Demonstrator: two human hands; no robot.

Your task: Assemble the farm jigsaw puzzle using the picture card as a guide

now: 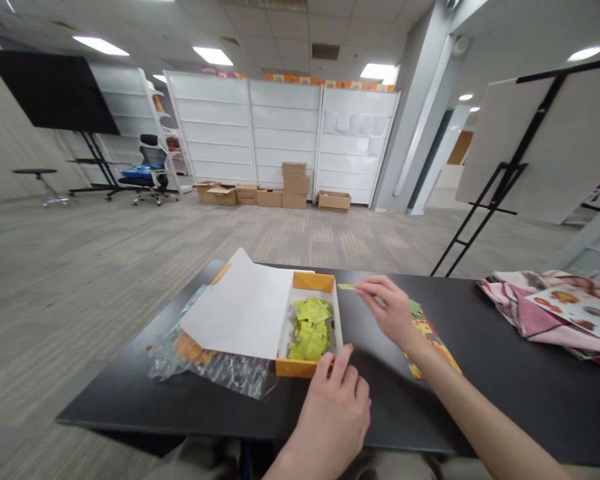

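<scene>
A shallow yellow-edged box stands on the black table with its white lid folded open to the left. Inside it lies a pile of yellow-green jigsaw puzzle pieces. My left hand grips the box's near right corner with curled fingers; its thumb is hidden. Just right of the box's far end, my right hand pinches a thin green puzzle piece between thumb and fingers, held above the table. Partly behind my right wrist lies a red and yellow patterned sheet with a green part at its top.
Clear plastic wrapping with orange pieces lies partly under the lid. Folded pink cloth and a printed sheet occupy the table's right side. Beyond the table stand an easel board and cardboard boxes.
</scene>
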